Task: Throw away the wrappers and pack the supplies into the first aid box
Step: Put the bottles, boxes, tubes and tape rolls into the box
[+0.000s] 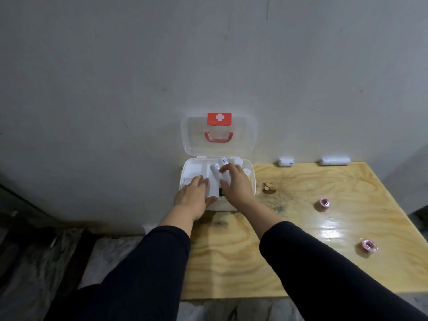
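The white first aid box (252, 181) stands open at the table's far left corner, its clear lid (196, 140) leaning on the wall. My left hand (193, 195) lies flat on white supplies in the box's left part, fingers spread. My right hand (234, 183) reaches into the middle and closes on a white bandage roll (224, 176). More white rolls (224, 161) stand at the box's back. Two wrapped rolls lie by the wall: a short roll (286, 162) and a long roll (335, 160). Two pink tape rolls lie to the right: the far tape roll (323, 203) and the near tape roll (367, 245).
The pale wooden table (231, 262) has a dark knot hole (268, 188) just right of the box. A grey wall rises right behind it. Left of the table the floor drops away, dark and cluttered. The table's front edge is close to my body.
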`<move>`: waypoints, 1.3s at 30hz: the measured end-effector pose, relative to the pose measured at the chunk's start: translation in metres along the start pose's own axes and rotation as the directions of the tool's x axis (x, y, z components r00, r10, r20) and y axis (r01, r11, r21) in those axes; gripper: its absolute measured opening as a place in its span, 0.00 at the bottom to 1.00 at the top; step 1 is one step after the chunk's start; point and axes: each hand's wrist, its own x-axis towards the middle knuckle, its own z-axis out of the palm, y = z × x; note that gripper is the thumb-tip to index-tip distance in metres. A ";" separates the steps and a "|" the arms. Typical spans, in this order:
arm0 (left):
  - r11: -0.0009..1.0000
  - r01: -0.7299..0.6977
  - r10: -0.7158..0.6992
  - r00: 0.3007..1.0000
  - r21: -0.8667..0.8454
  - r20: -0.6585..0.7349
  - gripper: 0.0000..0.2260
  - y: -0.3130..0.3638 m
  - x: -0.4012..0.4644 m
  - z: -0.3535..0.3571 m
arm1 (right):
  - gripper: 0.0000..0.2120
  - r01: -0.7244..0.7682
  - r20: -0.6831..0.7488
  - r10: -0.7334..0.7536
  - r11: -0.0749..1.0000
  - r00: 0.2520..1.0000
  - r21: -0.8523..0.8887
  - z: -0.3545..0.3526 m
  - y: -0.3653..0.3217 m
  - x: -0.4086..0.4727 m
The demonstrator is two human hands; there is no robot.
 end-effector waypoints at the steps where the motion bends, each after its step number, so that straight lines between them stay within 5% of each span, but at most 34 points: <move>1: 1.000 -0.001 0.001 1.000 0.004 0.004 0.28 0.000 0.000 0.000 | 0.14 -0.016 0.003 0.016 1.000 1.000 0.011 0.001 -0.001 0.000; 9: 1.000 0.012 -0.012 1.000 -0.003 0.018 0.28 0.002 0.000 0.001 | 0.29 -0.072 0.011 0.072 0.989 0.997 0.127 -0.001 0.008 -0.005; 26: 0.990 -0.020 0.005 0.994 0.137 0.112 0.30 0.014 0.011 -0.030 | 0.17 -0.018 0.067 0.021 0.999 0.998 -0.042 -0.029 0.000 0.004; 32: 0.982 -0.128 0.127 0.992 0.140 0.010 0.23 0.060 0.030 -0.061 | 0.13 -0.043 -0.030 0.042 0.998 0.999 -0.038 -0.076 0.000 0.011; 39: 0.958 -0.255 0.248 0.967 0.133 0.062 0.20 0.131 0.051 -0.047 | 0.12 -0.161 -0.066 0.152 0.973 0.986 -0.168 -0.128 0.052 0.006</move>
